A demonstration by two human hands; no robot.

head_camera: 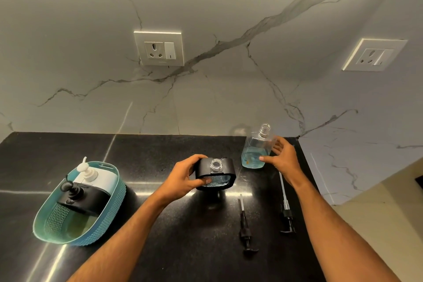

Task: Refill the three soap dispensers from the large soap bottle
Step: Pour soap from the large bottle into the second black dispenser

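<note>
Head view: our left hand [183,178] grips the uncapped black dispenser [216,174]. Our right hand [282,155] touches the clear bottle [255,149] with relaxed fingers.

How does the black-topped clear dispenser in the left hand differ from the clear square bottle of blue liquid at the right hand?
The black-topped clear dispenser has a black cap-like top and is gripped by the left hand. The clear square bottle is all transparent, stands taller, and the right hand touches its side. Both have open threaded necks and blue liquid.
</note>
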